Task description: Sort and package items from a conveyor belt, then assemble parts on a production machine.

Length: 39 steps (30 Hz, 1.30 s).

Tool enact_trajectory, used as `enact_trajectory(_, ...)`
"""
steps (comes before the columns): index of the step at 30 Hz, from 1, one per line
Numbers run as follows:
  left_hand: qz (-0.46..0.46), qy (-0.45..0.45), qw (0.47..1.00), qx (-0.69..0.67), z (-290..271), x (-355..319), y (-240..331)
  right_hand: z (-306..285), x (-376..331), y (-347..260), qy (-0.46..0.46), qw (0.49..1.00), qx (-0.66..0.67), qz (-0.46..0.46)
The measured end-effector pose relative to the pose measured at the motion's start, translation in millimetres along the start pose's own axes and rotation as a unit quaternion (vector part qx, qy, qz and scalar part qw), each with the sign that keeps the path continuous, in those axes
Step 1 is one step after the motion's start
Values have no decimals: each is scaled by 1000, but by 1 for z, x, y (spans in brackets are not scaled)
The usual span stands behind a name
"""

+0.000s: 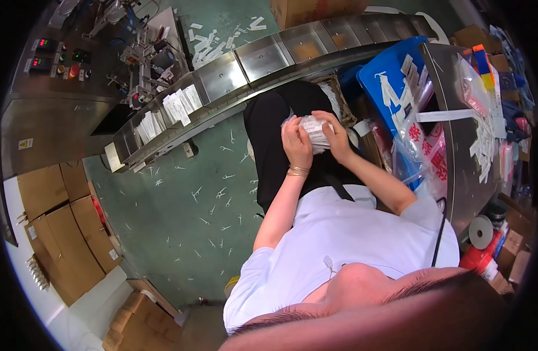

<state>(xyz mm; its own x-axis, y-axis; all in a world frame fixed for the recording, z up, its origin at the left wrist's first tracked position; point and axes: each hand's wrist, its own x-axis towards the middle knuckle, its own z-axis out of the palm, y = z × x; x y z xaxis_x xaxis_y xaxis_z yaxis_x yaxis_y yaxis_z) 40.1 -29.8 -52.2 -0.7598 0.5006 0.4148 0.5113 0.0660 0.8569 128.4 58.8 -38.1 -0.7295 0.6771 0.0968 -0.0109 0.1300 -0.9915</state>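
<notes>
Over my dark-trousered lap, a bundle of thin white printed packets (315, 130) is held between both hands. My left hand (297, 143) closes on its left side, with the fingers bent over the edge. From the right, my right hand (337, 138) wraps the other side, its thumb and fingers across the top. Whether clear film surrounds the bundle I cannot tell. Ahead runs a metal trough conveyor (257, 73) divided into compartments. Stacks of similar white packets (181, 106) stand in its left compartments.
At my right are a blue bin (374, 64) with loose packets and a metal table (464, 169) bearing more. A clear bag with red print (426, 146) hangs between them. A machine (52, 117) stands left. Small white forked pieces (221, 192) litter the green floor. Cartons (70, 245) are stacked left.
</notes>
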Motion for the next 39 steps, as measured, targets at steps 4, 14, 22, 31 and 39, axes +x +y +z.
enact_trajectory(4,93,-30,992,75,-11,1,15,25,1,-3,-5,995,-75,-65)
enact_trajectory(14,243,-273,891,269,-42,40,21,26,2,10,-23,960,-251,-119)
enact_trajectory(22,128,-334,932,57,-10,37,-4,20,37,-22,-7,951,-244,-189)
enact_trajectory(31,146,-62,987,-9,-29,18,-3,18,23,-29,37,988,-146,40)
enact_trajectory(39,-114,62,991,35,-33,6,-16,38,51,9,21,999,-47,-8)
